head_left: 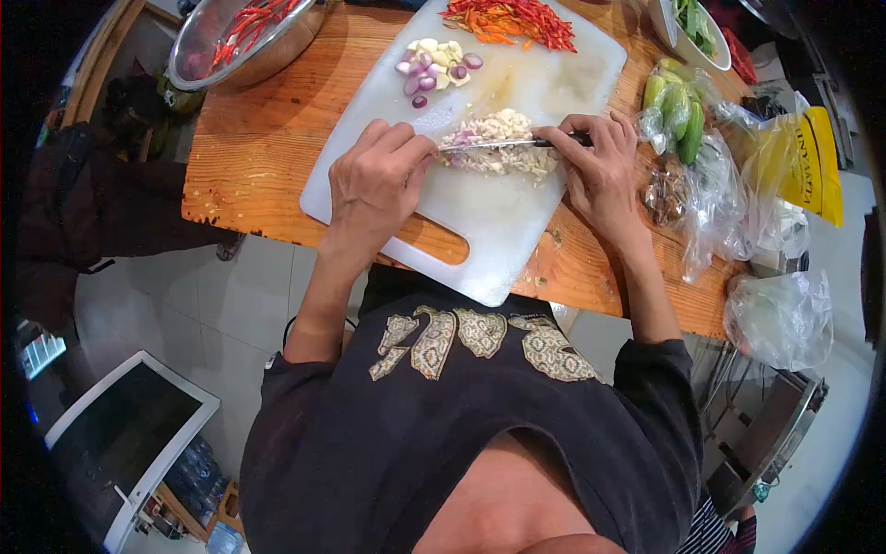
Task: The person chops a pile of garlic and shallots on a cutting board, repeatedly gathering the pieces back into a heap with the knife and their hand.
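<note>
A knife (pixel 489 145) lies level across a heap of chopped garlic and shallots (pixel 512 159) on the white cutting board (pixel 434 208). My right hand (pixel 600 166) is closed around its black handle. At the other end, my left hand (pixel 380 171) pinches the tip of the blade. Beyond the heap sits a small pile of whole peeled shallots and garlic (pixel 434 69). Sliced red and orange chilies (pixel 526 23) are spread at the far end of the board. The board's handle slot is on the side nearest me.
On the wooden table (pixel 245 175), a metal bowl (pixel 277 51) with red chilies stands at the far left. Bagged cucumbers (pixel 678 106), clear plastic bags (pixel 715 198) and a yellow bag (pixel 812 166) crowd the right side. A white bowl (pixel 715 55) with greens stands behind them.
</note>
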The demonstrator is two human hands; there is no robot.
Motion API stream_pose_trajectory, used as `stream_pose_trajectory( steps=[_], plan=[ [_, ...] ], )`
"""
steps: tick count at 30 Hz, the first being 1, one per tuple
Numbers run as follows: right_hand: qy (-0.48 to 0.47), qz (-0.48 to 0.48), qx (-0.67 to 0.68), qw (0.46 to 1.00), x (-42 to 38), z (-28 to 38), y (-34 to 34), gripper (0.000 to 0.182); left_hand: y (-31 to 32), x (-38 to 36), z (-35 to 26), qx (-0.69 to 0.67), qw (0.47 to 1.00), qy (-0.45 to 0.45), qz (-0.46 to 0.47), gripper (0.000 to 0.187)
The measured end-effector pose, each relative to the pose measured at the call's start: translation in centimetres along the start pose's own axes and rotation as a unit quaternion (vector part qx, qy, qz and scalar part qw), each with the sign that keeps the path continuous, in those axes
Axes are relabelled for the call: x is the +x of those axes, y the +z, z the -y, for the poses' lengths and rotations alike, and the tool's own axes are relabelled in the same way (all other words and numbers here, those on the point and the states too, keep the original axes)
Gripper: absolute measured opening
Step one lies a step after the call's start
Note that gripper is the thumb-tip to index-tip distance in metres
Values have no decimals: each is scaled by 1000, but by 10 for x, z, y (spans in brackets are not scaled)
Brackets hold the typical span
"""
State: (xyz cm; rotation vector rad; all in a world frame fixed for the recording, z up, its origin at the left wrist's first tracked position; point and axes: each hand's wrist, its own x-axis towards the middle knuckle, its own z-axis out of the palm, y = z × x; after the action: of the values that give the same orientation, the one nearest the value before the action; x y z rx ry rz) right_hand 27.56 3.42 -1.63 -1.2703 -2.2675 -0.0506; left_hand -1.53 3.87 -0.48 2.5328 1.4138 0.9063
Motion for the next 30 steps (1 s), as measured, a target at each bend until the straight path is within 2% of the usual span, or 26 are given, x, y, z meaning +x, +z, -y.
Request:
stream_pose_trajectory(
  steps=[4,7,11,16,22,30],
  plan=[
    [-12,1,-27,1000,9,18,-24,49,-3,-3,-2,-16,1000,-12,-6,15],
    [-31,12,-27,999,6,18,-19,49,-7,-10,-6,-23,999,-33,14,16],
    [-3,16,13,1000,-1,4,3,50,-1,-9,-7,-26,999,-40,9,16],
    [-44,24,-24,998,13,8,-21,54,0,-7,-5,-43,998,-41,21,17],
    [-42,23,27,998,13,-11,1,55,0,-3,-7,-55,997,-50,27,15],
    [-59,27,23,998,22,-15,1,58,1,-3,-16,-40,995,-96,11,12]
  ],
)
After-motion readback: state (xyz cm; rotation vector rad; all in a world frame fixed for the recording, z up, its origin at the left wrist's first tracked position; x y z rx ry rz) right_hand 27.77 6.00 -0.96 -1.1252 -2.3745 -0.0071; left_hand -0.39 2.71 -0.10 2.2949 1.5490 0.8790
